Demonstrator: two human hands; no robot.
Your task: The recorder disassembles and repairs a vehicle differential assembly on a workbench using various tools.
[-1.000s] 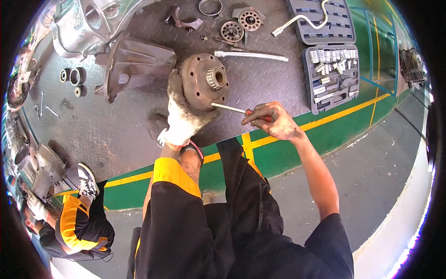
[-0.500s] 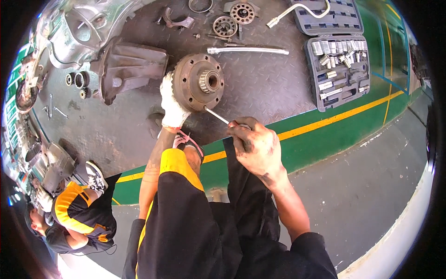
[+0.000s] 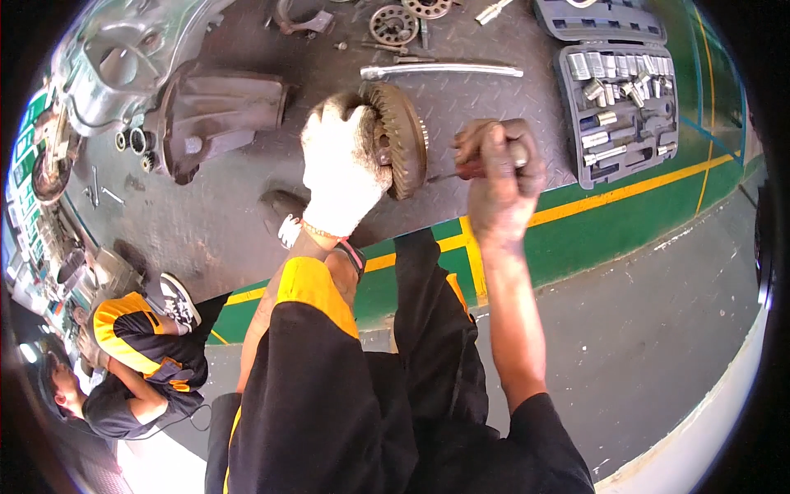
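Observation:
My left hand, in a white work glove, grips the near-left side of a dirty ring gear assembly. The gear stands on edge, its teeth toward the glove and its flat face turned right. The glove hides the hub on that side. In my bare, grease-stained right hand is a screwdriver with a reddish handle, fingers wrapped round it. Its thin shaft points left, the tip close to the gear's right face; whether they touch I cannot tell.
Behind the gear lies a long chrome bar. An open socket set case sits at right. A brown cone-shaped housing and a big silver housing occupy the left of the metal bench. Another person crouches at far left.
The gear has turned from facing me to edge-on, its splined hub now to the right. My left hand has shifted right across it. My right hand, with the screwdriver, has moved up and right.

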